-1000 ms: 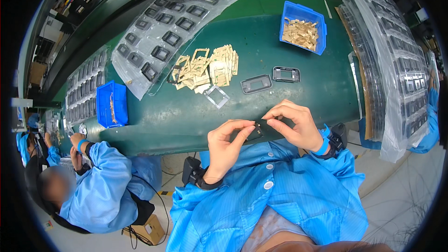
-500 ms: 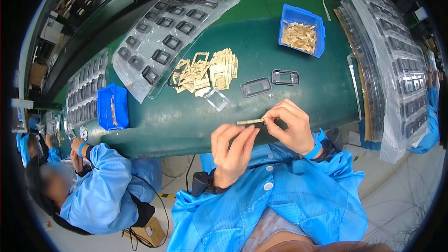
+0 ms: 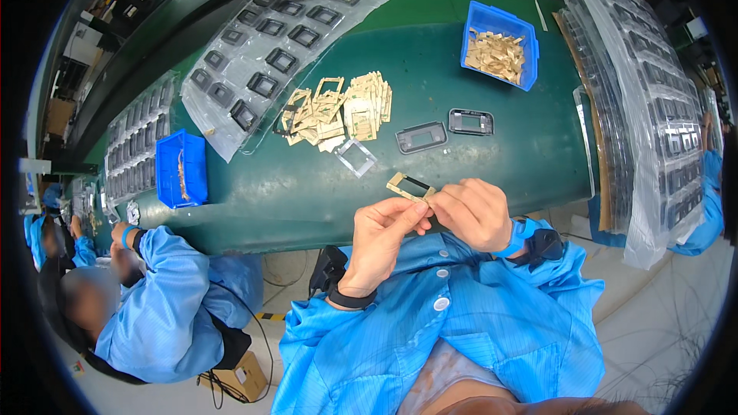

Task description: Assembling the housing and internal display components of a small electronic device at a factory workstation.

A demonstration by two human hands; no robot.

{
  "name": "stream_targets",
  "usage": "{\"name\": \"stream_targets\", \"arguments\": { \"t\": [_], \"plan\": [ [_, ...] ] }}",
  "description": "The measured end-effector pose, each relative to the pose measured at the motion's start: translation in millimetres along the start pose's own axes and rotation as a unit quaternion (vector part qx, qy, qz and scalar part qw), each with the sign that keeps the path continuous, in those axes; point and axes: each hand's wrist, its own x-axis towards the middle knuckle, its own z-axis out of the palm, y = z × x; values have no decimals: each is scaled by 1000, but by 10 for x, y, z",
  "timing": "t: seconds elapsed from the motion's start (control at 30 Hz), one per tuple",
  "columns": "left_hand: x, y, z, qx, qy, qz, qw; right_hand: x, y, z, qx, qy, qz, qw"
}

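Observation:
A small cream rectangular frame [image 3: 399, 185] with a dark inner strip is held above the table's front edge. My left hand [image 3: 384, 230] pinches its near edge between thumb and fingers. Close beside it, my right hand [image 3: 475, 214] has its fingertips closed at the frame's right corner. Beyond my hands lie a dark grey housing [image 3: 421, 137] and a black housing [image 3: 470, 122], both with a window opening. Left of them rests a pale, translucent frame-shaped piece [image 3: 355, 158]. A heap of cream frames [image 3: 338, 111] is behind it.
On the green table [image 3: 292, 207], a blue bin [image 3: 500, 48] with tan scraps stands far right and another blue bin [image 3: 182, 170] at left. A plastic tray of black housings [image 3: 269, 54] lies far left; stacked trays [image 3: 638, 107] line the right. A co-worker in blue [image 3: 165, 307] sits left.
My left hand has moved right and now grips the cream frame. The frame has turned from edge-on so its opening shows. My right hand has stayed close to it.

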Motion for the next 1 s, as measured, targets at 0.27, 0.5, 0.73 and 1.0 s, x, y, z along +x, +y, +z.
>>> {"name": "stream_targets", "arguments": {
  "t": [0.27,0.5,0.73,1.0],
  "plan": [
    [-25,-10,8,81,31,31,996,50,-86,-1,154,-25,182,971],
    [-29,5,-28,78,25,16,997,36,-2,-49,165,-41,137,976],
    [-1,2,-24,100,12,10,995,51,11,-72,139,-71,148,977],
    [-123,70,-31,117,-58,6,991,464,1198,-391,-53,98,272,956]
  ]
}}
